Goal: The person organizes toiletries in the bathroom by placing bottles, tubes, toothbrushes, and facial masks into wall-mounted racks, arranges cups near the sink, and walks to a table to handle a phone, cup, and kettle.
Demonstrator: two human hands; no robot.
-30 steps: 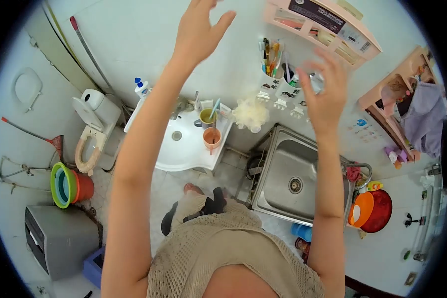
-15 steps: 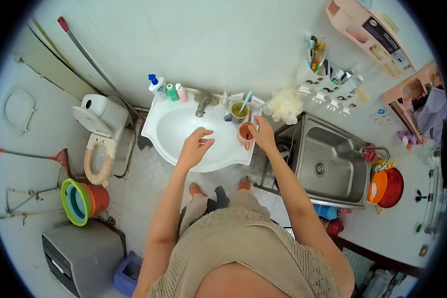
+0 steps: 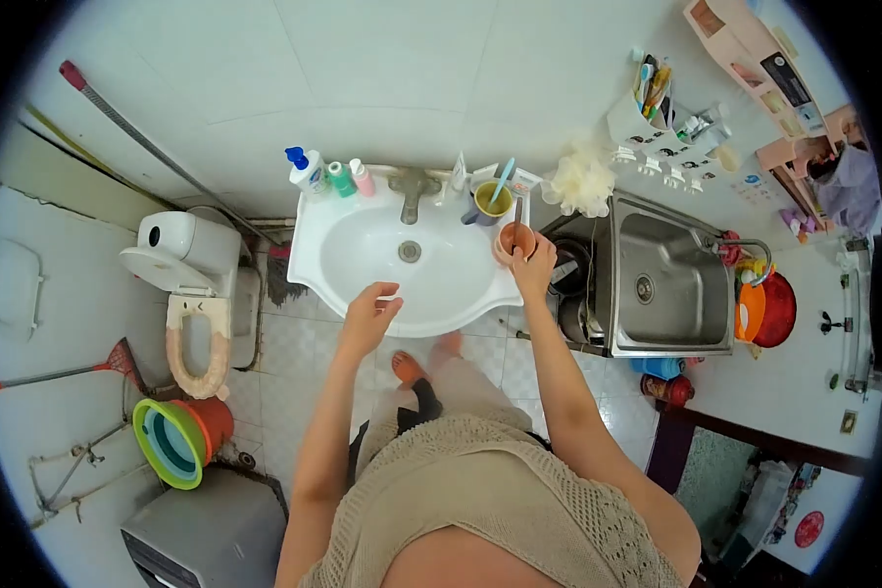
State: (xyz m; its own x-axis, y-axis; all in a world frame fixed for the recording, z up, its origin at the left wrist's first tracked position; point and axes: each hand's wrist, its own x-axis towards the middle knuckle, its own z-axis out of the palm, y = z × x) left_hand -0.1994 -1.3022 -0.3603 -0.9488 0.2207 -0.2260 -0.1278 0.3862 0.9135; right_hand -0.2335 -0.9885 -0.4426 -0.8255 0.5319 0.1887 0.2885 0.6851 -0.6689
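My left hand (image 3: 369, 318) hovers at the front left edge of the white washbasin (image 3: 343, 265), fingers apart and holding nothing. At the basin's right side, my right hand (image 3: 534, 269) has its fingers on the near rim of an orange cup (image 3: 513, 238), which stands on the basin ledge with a brush in it. Just behind that cup is an olive-green cup (image 3: 492, 200) with a light blue toothbrush (image 3: 503, 180). The basin's faucet (image 3: 413, 194) is at the back middle, above the drain (image 3: 409, 252).
Pump bottle (image 3: 307, 171), green bottle (image 3: 340, 179) and pink bottle (image 3: 362, 178) stand at the basin's back left. A steel sink (image 3: 671, 279) is to the right, a loofah (image 3: 580, 180) hangs between. The toilet (image 3: 191, 245) and stacked basins (image 3: 171, 443) are left.
Both hands have come down from high up to the washbasin. My right hand has reached the orange cup and touches it. The view has turned toward the basin.
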